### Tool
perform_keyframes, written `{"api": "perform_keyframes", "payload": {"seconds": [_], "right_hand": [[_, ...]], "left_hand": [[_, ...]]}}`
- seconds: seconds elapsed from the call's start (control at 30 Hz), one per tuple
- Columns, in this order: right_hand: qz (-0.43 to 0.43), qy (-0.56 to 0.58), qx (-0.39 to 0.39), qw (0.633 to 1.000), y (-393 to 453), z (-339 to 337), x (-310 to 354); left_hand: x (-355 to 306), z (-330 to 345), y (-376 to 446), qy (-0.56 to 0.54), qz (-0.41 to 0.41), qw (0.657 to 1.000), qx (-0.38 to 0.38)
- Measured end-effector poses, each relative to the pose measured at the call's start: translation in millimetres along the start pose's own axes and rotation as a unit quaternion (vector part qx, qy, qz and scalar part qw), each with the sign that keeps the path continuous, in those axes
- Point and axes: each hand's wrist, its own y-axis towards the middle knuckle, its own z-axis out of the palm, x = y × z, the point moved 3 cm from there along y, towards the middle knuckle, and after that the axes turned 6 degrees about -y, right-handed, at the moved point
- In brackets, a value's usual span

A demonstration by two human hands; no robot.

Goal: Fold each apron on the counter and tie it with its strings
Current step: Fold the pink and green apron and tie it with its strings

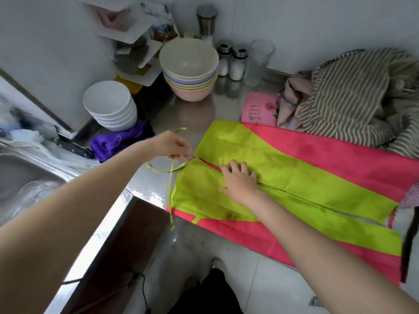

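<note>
Pinching string (170,189) beside apron (283,177) edge

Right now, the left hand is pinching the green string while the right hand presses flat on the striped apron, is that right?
Not quite. In the head view the left hand does pinch the green string, but the right hand presses flat on the green and pink apron; the striped apron lies untouched behind.

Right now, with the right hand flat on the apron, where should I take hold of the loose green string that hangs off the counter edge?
Pinch the green string on the stretch lying across the bare counter, coming from the left with the left hand, which already holds strings there. That stretch lies straight and clear of the green and pink apron, while its lower end dangles past the edge. Keep the right hand pressing the fold.
</note>
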Motion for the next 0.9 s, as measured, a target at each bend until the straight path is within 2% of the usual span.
{"api": "perform_keyframes", "payload": {"seconds": [0.03,0.07,0.1,0.13,0.17,0.2,0.23,0.27,0.3,0.33,0.43,0.47,0.53,0.6,0.7,0.73,0.83,0.9], "right_hand": [[0.003,0.004,-0.002,1.000,0.8,0.3,-1.0],[0.006,0.007,-0.007,1.000,1.9,-0.7,-1.3],[0.010,0.010,-0.011,1.000,2.6,-1.4,-1.6],[0.016,0.015,-0.014,1.000,3.4,-1.8,-1.4],[0.023,0.020,-0.017,0.999,4.8,-2.3,-0.9],[0.031,0.024,-0.020,0.999,5.8,-2.4,-0.7],[0.038,0.027,-0.024,0.999,7.6,-2.8,-0.3],[0.045,0.027,-0.031,0.998,9.6,-3.2,-0.9],[0.050,0.027,-0.039,0.998,11.8,-3.1,-1.9],[0.054,0.027,-0.047,0.997,13.8,-3.0,-2.9],[0.059,0.045,-0.049,0.996,18.9,-3.5,-7.5],[0.057,0.053,-0.048,0.996,20.3,-4.4,-9.5],[0.044,0.064,-0.057,0.995,23.2,-10.8,-15.1],[0.031,0.054,-0.106,0.992,28.5,-24.9,-24.3],[0.061,-0.033,-0.222,0.973,38.5,-59.4,-48.4],[0.085,-0.057,-0.221,0.970,42.6,-68.4,-60.1],[0.164,-0.046,-0.126,0.977,52.7,-79.8,-96.6],[0.159,-0.043,-0.103,0.981,50.8,-83.6,-105.2]], "left_hand": [[-3.0,-12.7,-5.9,-0.075,0.004,0.997,-0.007],[-3.7,-27.0,-9.0,-0.098,0.011,0.995,-0.020],[-1.4,-41.4,-7.9,-0.058,0.016,0.997,-0.049],[4.3,-55.7,-3.3,0.052,0.011,0.994,-0.096],[12.5,-67.1,1.9,0.193,-0.014,0.971,-0.142],[18.3,-72.0,3.4,0.322,-0.053,0.929,-0.175],[23.0,-71.2,5.2,0.406,-0.086,0.890,-0.191],[22.6,-64.6,6.6,0.442,-0.089,0.871,-0.196],[19.1,-52.8,8.9,0.444,-0.063,0.874,-0.189],[11.3,-37.8,9.3,0.438,-0.002,0.883,-0.169],[-10.8,16.9,10.2,0.448,0.180,0.874,-0.049],[-13.3,33.8,10.7,0.449,0.192,0.872,-0.001],[-12.9,61.5,12.9,0.504,0.177,0.842,0.076],[-7.2,73.6,16.8,0.549,0.134,0.818,0.108],[0.0,70.8,24.1,0.541,0.100,0.829,0.099],[2.5,70.8,26.1,0.538,0.094,0.832,0.098],[6.2,71.5,27.9,0.503,0.081,0.856,0.091],[7.1,69.6,28.1,0.459,0.077,0.881,0.080]]}}
